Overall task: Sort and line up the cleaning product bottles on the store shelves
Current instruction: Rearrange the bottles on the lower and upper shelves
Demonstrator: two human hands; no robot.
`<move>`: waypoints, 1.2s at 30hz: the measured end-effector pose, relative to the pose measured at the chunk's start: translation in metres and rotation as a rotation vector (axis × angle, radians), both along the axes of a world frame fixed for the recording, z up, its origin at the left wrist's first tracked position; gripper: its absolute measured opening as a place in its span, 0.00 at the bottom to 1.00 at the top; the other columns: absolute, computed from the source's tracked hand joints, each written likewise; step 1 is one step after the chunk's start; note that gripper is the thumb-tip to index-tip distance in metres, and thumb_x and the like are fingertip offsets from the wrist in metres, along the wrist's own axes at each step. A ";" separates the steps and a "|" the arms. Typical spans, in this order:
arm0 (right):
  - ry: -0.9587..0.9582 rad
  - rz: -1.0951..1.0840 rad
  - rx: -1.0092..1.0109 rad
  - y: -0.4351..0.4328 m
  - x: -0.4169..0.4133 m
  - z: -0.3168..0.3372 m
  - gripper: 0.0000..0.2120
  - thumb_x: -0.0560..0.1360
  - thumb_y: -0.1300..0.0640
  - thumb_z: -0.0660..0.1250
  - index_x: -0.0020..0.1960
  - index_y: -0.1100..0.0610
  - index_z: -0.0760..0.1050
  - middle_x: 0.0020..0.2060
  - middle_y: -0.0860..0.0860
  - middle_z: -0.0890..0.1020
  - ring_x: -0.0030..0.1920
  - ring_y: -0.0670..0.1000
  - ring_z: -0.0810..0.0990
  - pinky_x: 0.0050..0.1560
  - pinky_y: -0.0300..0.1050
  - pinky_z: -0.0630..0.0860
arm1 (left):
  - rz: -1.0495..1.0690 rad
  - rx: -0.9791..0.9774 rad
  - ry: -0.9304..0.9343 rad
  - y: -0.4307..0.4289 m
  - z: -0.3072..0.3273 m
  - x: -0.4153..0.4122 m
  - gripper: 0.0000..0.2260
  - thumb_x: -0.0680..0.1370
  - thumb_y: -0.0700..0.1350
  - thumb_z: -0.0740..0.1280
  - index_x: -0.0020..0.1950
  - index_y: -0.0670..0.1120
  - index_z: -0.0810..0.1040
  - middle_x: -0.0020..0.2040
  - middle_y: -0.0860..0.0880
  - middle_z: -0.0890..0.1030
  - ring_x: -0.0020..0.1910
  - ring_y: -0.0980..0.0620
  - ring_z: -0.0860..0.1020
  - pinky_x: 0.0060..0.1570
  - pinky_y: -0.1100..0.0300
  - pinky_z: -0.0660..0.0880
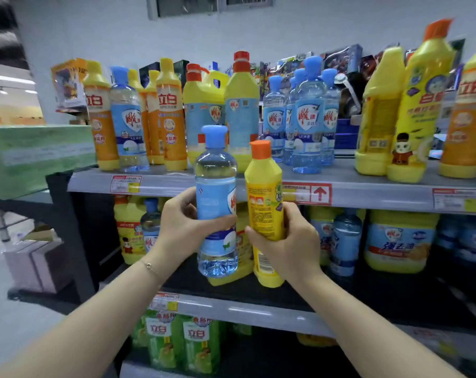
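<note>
My left hand (180,223) grips a clear bottle with a blue cap and blue label (216,186), held upright in front of the shelves. Beside it my right hand (288,244) grips a slim yellow bottle with an orange cap (264,192), also upright. The two held bottles are close together, nearly touching. Behind them the top shelf (367,184) carries mixed bottles: orange-labelled yellow ones (171,118) at left, yellow jugs with red caps (204,105) in the middle, a cluster of clear blue-capped bottles (307,115), and tall yellow bottles (416,110) at right.
The middle shelf holds a large yellow jug (400,241), clear blue bottles (346,241) and yellow bottles (127,230). Green bottles (182,342) fill the bottom shelf. A green carton (37,156) sits left of the top shelf. Boxes (35,263) stand on the floor at left.
</note>
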State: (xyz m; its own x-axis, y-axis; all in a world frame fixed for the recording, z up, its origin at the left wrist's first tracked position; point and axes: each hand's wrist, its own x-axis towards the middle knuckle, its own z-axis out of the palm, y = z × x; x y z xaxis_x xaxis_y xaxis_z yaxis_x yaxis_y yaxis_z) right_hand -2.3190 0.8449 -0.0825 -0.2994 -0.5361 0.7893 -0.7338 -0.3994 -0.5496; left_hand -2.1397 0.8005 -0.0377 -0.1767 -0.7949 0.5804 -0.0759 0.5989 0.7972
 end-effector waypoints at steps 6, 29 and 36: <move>-0.010 -0.127 -0.094 0.019 -0.033 0.059 0.23 0.62 0.37 0.75 0.46 0.51 0.73 0.36 0.43 0.80 0.36 0.45 0.80 0.35 0.49 0.78 | -0.025 -0.107 0.065 0.014 0.066 -0.052 0.20 0.62 0.42 0.81 0.52 0.48 0.82 0.45 0.51 0.86 0.43 0.47 0.84 0.42 0.48 0.82; -0.091 -0.420 -0.128 0.044 -0.118 0.147 0.22 0.65 0.40 0.75 0.45 0.52 0.68 0.34 0.44 0.78 0.34 0.44 0.77 0.33 0.41 0.71 | 0.309 -0.048 -0.179 -0.060 0.125 -0.177 0.28 0.68 0.53 0.76 0.60 0.44 0.69 0.56 0.45 0.79 0.55 0.43 0.79 0.51 0.51 0.76; -0.073 -0.473 -0.130 0.033 -0.120 0.145 0.24 0.65 0.35 0.72 0.47 0.52 0.70 0.36 0.45 0.78 0.35 0.46 0.77 0.37 0.43 0.74 | 0.264 -0.078 -0.173 -0.063 0.115 -0.181 0.39 0.69 0.48 0.77 0.71 0.39 0.58 0.66 0.40 0.70 0.63 0.42 0.73 0.62 0.49 0.72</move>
State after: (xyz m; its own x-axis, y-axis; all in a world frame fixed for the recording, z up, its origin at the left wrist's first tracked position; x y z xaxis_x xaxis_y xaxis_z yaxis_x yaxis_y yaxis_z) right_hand -2.4390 0.8780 0.0626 -0.5429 -0.2265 0.8086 -0.8126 -0.1010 -0.5739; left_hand -2.3206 0.7379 0.0772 -0.0710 -0.7807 0.6209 -0.3670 0.5992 0.7115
